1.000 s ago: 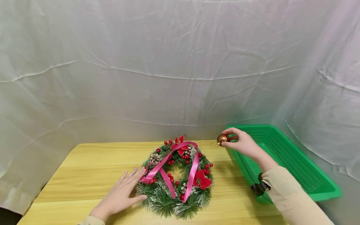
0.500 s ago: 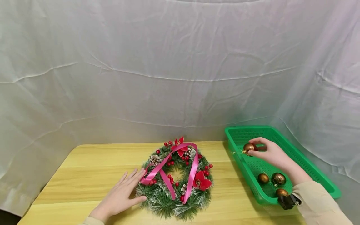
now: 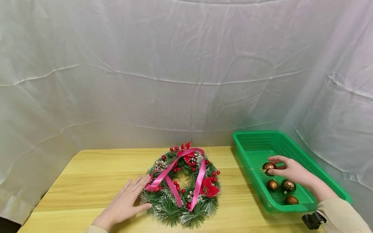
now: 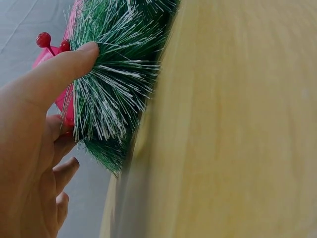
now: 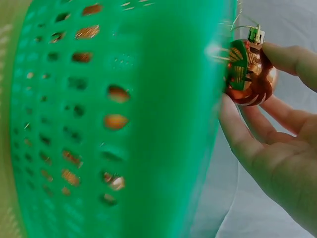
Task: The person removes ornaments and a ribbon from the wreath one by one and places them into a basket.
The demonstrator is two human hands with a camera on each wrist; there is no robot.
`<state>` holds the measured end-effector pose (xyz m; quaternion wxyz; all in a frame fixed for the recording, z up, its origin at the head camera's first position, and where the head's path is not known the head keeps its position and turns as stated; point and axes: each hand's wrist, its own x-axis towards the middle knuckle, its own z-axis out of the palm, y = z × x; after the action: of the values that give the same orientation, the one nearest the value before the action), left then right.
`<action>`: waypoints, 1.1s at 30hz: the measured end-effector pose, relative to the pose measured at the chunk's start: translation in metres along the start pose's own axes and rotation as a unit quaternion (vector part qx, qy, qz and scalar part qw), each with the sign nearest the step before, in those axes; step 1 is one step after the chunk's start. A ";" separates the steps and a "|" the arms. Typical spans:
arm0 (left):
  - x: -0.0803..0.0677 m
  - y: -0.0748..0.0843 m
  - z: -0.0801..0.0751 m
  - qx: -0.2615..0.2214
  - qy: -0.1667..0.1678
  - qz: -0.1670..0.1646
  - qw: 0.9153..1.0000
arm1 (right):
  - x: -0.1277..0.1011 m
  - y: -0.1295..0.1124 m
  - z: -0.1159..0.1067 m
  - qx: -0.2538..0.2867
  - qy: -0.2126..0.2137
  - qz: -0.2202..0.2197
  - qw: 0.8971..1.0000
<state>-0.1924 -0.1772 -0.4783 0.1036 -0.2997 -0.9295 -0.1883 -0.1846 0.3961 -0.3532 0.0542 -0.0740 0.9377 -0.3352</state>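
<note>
A shiny brown Christmas bauble (image 3: 268, 168) with a gold cap is pinched between the thumb and fingers of my right hand (image 3: 294, 173), over the inside of a green basket (image 3: 253, 181). The right wrist view shows the same bauble (image 5: 252, 74) at the basket's rim. My left hand (image 3: 123, 200) lies with fairly straight fingers against the left side of a green wreath (image 3: 170, 212). In the left wrist view its thumb rests on the frosted needles (image 4: 114, 94). Pink ribbon (image 3: 200, 179), red berries, pine cones and red flowers (image 3: 208, 187) decorate the wreath.
Lower in the basket sit several brown baubles, among them a glossy one (image 3: 288, 185) and a matte one (image 3: 291, 200). Basket and wreath stand on a wooden table (image 3: 96, 174). Pale cloth (image 3: 186, 81) hangs behind and at the sides.
My right hand has carried the bauble rightward from beside the basket's left rim to over its inside, then down toward the other baubles. My left hand and the wreath have stayed put.
</note>
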 end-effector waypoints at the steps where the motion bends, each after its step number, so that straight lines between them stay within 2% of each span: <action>1: 0.000 0.000 0.000 -0.001 0.000 -0.001 1.000 | -0.002 0.002 -0.001 0.005 -0.007 0.006 1.000; 6: -0.001 0.000 0.001 -0.003 0.000 -0.004 1.000 | -0.012 0.011 -0.008 0.018 -0.024 0.028 0.999; 15: -0.001 -0.001 0.002 -0.002 -0.002 -0.010 1.000 | -0.027 0.044 -0.023 -0.008 0.000 0.043 0.999; 23: -0.002 -0.001 0.004 -0.005 0.006 -0.005 1.000 | -0.036 0.062 -0.028 0.009 -0.037 0.054 0.998; 33: -0.001 0.000 0.002 -0.011 0.001 -0.007 1.000 | -0.031 0.068 -0.019 0.069 -0.107 0.009 0.992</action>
<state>-0.1919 -0.1767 -0.4806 0.1001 -0.2943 -0.9294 -0.1991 -0.1639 0.4656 -0.3800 0.1623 -0.0974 0.9018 -0.3884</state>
